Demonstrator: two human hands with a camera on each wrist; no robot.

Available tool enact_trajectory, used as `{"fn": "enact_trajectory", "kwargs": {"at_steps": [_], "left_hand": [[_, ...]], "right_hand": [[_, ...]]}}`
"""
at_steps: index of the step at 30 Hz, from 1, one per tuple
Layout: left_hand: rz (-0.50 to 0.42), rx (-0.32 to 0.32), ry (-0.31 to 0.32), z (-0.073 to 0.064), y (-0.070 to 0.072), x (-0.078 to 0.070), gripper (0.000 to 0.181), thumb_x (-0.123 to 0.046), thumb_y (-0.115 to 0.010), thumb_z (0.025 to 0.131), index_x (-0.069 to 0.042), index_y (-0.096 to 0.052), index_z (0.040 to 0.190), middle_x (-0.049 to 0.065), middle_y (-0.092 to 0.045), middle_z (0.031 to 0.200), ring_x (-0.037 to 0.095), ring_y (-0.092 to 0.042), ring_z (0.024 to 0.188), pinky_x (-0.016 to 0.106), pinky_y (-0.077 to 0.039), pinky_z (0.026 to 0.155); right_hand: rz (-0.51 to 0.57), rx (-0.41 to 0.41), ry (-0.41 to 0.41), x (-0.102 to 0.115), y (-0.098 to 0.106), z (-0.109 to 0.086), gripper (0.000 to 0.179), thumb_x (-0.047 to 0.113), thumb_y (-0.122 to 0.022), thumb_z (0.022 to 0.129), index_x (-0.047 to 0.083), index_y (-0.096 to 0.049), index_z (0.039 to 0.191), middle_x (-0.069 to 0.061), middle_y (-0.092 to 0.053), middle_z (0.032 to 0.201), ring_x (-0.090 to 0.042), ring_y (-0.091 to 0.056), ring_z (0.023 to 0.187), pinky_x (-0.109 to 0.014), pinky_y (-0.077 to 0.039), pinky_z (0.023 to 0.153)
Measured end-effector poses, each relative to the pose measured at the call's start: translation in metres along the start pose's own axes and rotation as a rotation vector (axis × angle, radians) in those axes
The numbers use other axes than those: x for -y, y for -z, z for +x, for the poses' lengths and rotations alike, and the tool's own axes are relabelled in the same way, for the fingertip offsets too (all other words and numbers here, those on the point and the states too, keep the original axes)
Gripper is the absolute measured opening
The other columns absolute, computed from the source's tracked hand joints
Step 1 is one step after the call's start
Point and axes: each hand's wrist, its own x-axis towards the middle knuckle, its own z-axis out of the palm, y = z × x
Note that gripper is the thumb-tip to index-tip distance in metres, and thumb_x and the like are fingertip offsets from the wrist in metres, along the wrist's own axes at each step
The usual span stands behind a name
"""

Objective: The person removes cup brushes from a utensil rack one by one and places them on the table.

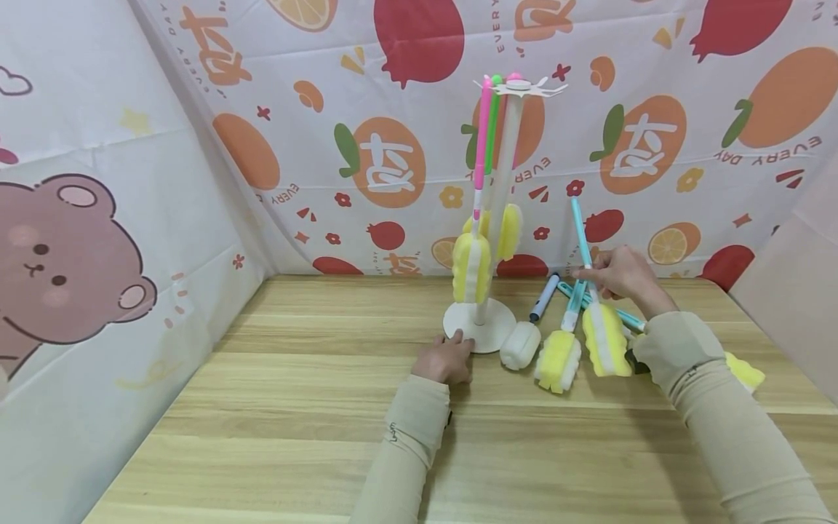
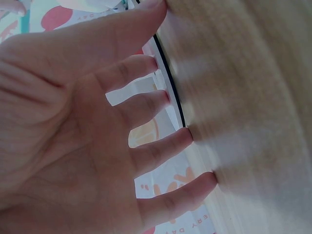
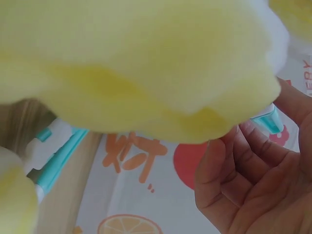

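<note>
My right hand (image 1: 622, 275) pinches a sponge bottle brush (image 1: 605, 338) by its teal handle, holding it upright with the yellow-and-white head down. That sponge fills the top of the right wrist view, the thumb and fingertips (image 3: 214, 156) partly behind it. With fingers extended, my left hand (image 1: 445, 358) rests at the front left edge of the white stand's round base (image 1: 458, 331). In the left wrist view its fingertips (image 2: 183, 134) touch the base edge and wood. On the stand's hooked top (image 1: 519, 87) hang several brushes, a pink-handled brush (image 1: 471, 266) in front.
Right of the base lie a white sponge brush (image 1: 521, 346) with a grey-blue handle and a teal-handled yellow brush (image 1: 559, 360). Another yellow sponge (image 1: 745, 371) shows beyond the right sleeve. A printed cloth (image 1: 406, 175) hangs behind the wooden table (image 1: 294, 422).
</note>
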Motion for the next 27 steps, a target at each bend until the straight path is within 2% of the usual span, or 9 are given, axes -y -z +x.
{"fn": "enact_trajectory", "kwargs": {"at_steps": [5,12,15,22,27], "left_hand": [[0.004,-0.001,0.003,-0.001,0.001,-0.001,0.062,-0.021,-0.073,0.093,-0.019,-0.049,0.151,0.005,-0.035,0.162,0.036,-0.036,0.143,0.059,-0.039,0.106],[0.004,-0.002,0.005,-0.001,0.0,-0.001,0.062,-0.02,-0.072,0.093,-0.019,-0.049,0.151,0.005,-0.035,0.162,0.036,-0.035,0.143,0.059,-0.039,0.106],[0.0,-0.005,0.005,-0.001,0.0,0.0,0.062,-0.02,-0.072,0.093,-0.019,-0.049,0.151,0.005,-0.035,0.162,0.036,-0.035,0.143,0.059,-0.039,0.106],[-0.003,-0.004,0.005,0.0,-0.001,0.0,0.063,-0.02,-0.073,0.093,-0.019,-0.049,0.151,0.005,-0.034,0.162,0.036,-0.035,0.144,0.059,-0.038,0.107],[-0.004,-0.004,0.004,0.0,-0.001,0.0,0.063,-0.02,-0.073,0.093,-0.019,-0.049,0.151,0.006,-0.034,0.163,0.036,-0.034,0.144,0.059,-0.038,0.107]], "right_hand": [[0.031,0.018,-0.013,-0.006,-0.003,0.0,0.036,0.027,-0.073,0.095,-0.006,-0.069,0.081,-0.004,-0.055,0.059,-0.017,-0.056,0.05,-0.029,-0.052,0.054],[0.107,0.064,-0.064,-0.008,-0.007,0.002,0.041,0.026,-0.072,0.096,-0.015,-0.066,0.098,-0.005,-0.056,0.062,-0.015,-0.057,0.05,-0.029,-0.056,0.056],[0.135,0.09,-0.077,-0.01,-0.009,0.003,0.04,0.025,-0.071,0.096,-0.014,-0.063,0.099,-0.005,-0.057,0.063,-0.014,-0.06,0.05,-0.03,-0.058,0.057],[0.14,0.142,-0.106,-0.017,-0.012,0.005,0.035,0.026,-0.069,0.098,-0.005,-0.061,0.083,-0.003,-0.059,0.06,-0.012,-0.062,0.053,-0.031,-0.059,0.059],[0.123,0.156,-0.111,-0.02,-0.015,0.005,0.033,0.026,-0.068,0.098,-0.002,-0.061,0.082,-0.004,-0.059,0.062,-0.012,-0.061,0.054,-0.03,-0.058,0.057]]}}
